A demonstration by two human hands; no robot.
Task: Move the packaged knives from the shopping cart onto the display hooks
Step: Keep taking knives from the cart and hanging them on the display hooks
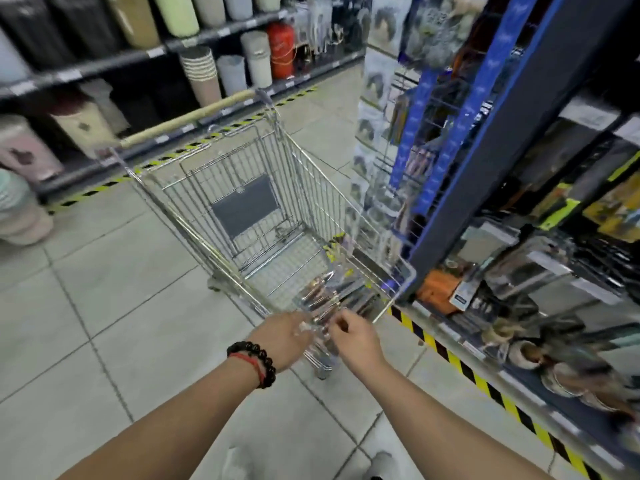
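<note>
A metal shopping cart [180, 209] stands on the tiled floor in front of me. Clear packaged knives [329, 289] with yellow card tops lie heaped at its near end. My left hand [282, 337], with a dark bead bracelet on the wrist, holds the near end of the packs. My right hand [353, 336] has curled fingers pinching at the same bundle from the right. The frame is blurred, so the exact grip is unclear. Display hooks [440, 109] with hanging goods stand on the blue rack to the right.
Shelves of rolled mats and bins [207, 71] line the far left aisle. A shelf unit [554, 271] packed with kitchen goods runs along the right, edged by yellow-black floor tape [460, 362]. Open tile floor [104, 306] lies to the left of the cart.
</note>
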